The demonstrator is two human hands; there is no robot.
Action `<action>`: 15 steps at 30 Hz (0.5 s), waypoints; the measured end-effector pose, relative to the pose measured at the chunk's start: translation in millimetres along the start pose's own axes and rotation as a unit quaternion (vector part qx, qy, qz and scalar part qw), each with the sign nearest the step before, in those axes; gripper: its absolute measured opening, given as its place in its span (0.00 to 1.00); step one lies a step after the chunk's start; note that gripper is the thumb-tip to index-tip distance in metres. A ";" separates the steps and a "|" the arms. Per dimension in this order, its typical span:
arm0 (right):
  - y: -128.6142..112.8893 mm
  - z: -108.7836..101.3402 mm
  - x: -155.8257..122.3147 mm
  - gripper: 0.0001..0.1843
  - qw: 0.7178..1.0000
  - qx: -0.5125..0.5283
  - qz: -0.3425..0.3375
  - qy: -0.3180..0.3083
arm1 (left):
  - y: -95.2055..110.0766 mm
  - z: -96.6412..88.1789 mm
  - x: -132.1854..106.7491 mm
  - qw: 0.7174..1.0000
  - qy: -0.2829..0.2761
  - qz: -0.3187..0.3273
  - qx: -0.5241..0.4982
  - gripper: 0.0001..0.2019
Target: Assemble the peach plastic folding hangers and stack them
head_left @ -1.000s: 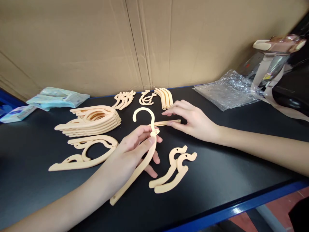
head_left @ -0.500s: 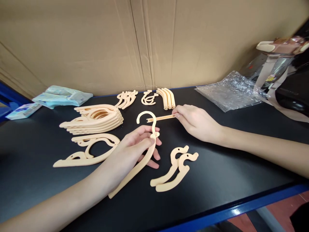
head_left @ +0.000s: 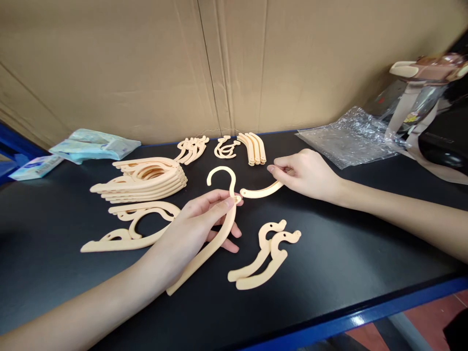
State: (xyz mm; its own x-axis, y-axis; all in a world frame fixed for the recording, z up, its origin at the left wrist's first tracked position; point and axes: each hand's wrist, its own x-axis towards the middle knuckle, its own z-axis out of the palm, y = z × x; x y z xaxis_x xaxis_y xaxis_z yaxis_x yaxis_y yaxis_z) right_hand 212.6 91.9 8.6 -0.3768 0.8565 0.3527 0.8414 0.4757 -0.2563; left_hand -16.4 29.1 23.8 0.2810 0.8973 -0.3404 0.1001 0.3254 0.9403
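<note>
My left hand (head_left: 199,222) is closed round a pale orange plastic hanger piece (head_left: 214,239) with a round hook at its top and a long arm running down to the left. My right hand (head_left: 305,173) pinches one end of a curved hanger arm (head_left: 260,191), whose free end nearly touches the hook piece at the joint. Two curved hanger parts (head_left: 265,256) lie side by side on the black table (head_left: 329,253) just below and right of my left hand.
A stack of folded hangers (head_left: 141,180) and one flat assembled hanger (head_left: 133,226) lie at the left. Small part piles (head_left: 226,146) sit at the back by the cardboard wall. Blue packets (head_left: 93,145) are far left, clear plastic wrap (head_left: 351,136) far right. The table's blue front edge (head_left: 365,314) runs along the bottom right.
My right hand turned the curved arm from edge-on to flat and brought its free end down beside the hook piece's joint. My left hand stayed nearly still.
</note>
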 end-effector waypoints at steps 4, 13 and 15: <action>-1.1 1.6 -1.4 0.21 1.000 0.013 -0.006 0.017 | -0.8 0.1 1.1 1.000 0.008 -0.007 -0.013 0.07; -2.2 9.7 -3.9 0.20 0.999 0.036 -0.021 0.020 | 4.1 1.0 -3.0 0.998 -0.056 -0.032 -0.001 0.13; -2.5 9.3 -4.1 0.20 0.998 0.040 -0.028 0.026 | 5.9 1.4 -3.1 0.998 -0.056 -0.041 0.000 0.12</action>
State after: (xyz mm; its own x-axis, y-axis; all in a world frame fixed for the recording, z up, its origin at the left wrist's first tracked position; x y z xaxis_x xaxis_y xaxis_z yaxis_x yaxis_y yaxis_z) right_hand 208.5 89.1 -0.6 -0.4002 0.8171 0.4150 0.7854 0.5392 -0.3042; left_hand -15.4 27.8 30.5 0.3777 0.8287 -0.4130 0.1260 0.3960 0.9096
